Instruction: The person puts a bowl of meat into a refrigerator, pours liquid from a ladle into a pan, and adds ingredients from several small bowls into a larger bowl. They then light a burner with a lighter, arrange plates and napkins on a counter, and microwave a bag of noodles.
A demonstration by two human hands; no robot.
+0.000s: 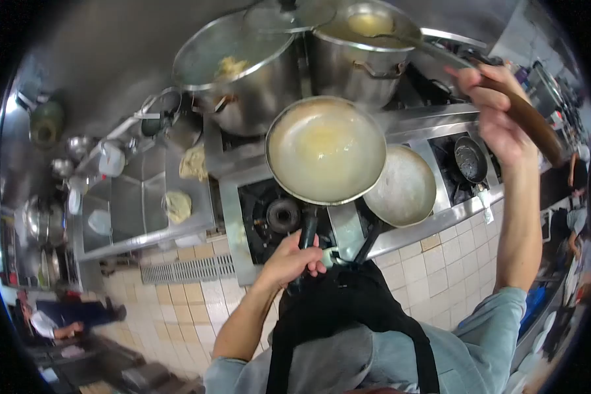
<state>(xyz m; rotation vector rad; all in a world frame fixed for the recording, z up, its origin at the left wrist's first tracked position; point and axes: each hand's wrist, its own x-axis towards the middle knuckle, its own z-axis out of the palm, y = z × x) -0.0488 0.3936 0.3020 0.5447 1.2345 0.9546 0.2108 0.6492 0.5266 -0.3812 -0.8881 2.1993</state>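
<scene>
1. Left hand [289, 259]: fingers wrapped fully around the dark handle of the frying pan [326, 150], no gap visible between fingers and handle.
2. Right hand [494, 108]: raised to the upper right of the view, fingers curled tight around the brown wooden handle of the ladle [440, 56].
3. Frying pan: round, pale metal, held above the open burner [282, 215] of the stove [240, 197]. Its inside carries a thin yellowish film with a lighter patch near the middle. Whether the base touches the burner ring cannot be told.
4. Frying pan axis: long axis runs from the handle, nearest the person, up and away to the bowl of the pan, pointing toward the back of the stove.
5. Ladle axis: the shaft runs from the right hand up and to the left, and its bowl end sits inside the right stockpot [364, 49], over pale yellow liquid.
6. Second pan [402, 187]: round, bare metal, just beside the frying pan on its right, partly under its rim.
7. Left stockpot [243, 72]: large, beside the right stockpot, behind the frying pan, with yellowish contents.
8. Small dark pan [471, 159]: on the far right burner, well apart from the frying pan.
</scene>
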